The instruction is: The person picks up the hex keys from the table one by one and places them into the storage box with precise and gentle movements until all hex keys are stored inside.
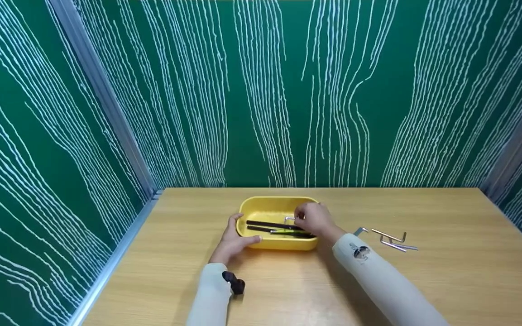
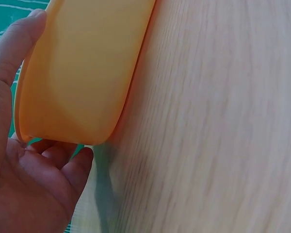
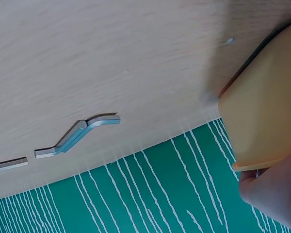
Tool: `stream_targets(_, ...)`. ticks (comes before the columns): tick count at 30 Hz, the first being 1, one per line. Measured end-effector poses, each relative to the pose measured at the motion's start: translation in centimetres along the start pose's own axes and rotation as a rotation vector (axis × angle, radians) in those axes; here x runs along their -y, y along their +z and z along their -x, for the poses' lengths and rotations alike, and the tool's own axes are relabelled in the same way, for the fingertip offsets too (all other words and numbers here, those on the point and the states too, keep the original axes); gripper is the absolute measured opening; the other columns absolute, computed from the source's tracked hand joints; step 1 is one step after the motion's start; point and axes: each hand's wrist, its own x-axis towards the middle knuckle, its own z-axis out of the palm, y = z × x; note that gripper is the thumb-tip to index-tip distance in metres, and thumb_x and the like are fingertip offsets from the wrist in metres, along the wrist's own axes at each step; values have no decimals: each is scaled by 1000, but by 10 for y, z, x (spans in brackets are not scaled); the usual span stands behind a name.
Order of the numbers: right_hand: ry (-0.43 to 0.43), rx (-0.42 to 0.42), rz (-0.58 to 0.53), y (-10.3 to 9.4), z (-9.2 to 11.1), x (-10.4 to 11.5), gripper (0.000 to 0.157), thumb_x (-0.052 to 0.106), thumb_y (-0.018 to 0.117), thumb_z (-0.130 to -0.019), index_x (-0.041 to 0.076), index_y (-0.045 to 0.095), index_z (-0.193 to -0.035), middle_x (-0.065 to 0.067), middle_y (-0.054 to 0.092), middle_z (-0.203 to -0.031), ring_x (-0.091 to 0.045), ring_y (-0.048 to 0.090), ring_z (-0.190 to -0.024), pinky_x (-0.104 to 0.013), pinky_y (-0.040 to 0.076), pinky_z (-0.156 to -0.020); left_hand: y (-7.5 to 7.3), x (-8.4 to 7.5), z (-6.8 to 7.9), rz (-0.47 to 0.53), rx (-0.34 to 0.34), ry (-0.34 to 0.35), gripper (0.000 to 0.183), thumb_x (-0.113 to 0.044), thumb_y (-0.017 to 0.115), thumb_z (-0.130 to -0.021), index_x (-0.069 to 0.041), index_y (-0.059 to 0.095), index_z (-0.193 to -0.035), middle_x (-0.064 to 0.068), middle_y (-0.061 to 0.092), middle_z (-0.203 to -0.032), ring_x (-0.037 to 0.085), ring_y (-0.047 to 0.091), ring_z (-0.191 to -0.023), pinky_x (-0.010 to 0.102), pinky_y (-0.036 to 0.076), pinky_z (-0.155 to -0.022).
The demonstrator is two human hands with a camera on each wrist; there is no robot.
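Note:
A yellow plastic tub (image 1: 283, 245) stands on the table with its long side facing me. My left hand (image 1: 230, 241) grips its left end, thumb over the front rim and fingers around the end wall (image 2: 63, 119). Inside the tub, my right hand (image 1: 316, 221) has curled fingers that pinch a silver L-shaped hex key (image 1: 289, 218); part of the key is hidden by the hand. Dark slim rods (image 1: 265, 223) and a yellow-green pen-like stick (image 1: 282, 231) lie along the tub's front half. In the right wrist view, the right hand (image 3: 276, 191) reaches over the rim.
Several more hex keys (image 1: 390, 246) lie loose on the wooden table (image 1: 460, 280) right of the tub. One blue-grey key (image 3: 75, 136) shows in the right wrist view. Green panels (image 1: 261, 136) with white wavy lines stand behind the table and at both sides.

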Motion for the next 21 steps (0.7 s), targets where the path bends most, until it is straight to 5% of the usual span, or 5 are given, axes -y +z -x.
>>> stream_targets(15, 70, 41, -1, 3, 1, 1, 13, 27, 65, -73, 26, 58, -63, 8, 55, -60, -14, 47, -67, -36, 24, -84, -1, 2, -1, 8, -3, 26, 96, -45, 81, -48, -33, 27, -127, 11, 35, -135, 25, 37, -120, 41, 26, -101)
stream_targets(21, 31, 39, 63, 4, 1, 1, 12, 27, 65, -73, 23, 58, -63, 8, 53, -57, -12, 47, -65, -35, 24, -77, 0, 2, 0, 18, -2, 14, 97, -47, 81, -46, -35, 27, -126, 10, 34, -136, 24, 36, -120, 40, 26, -102)
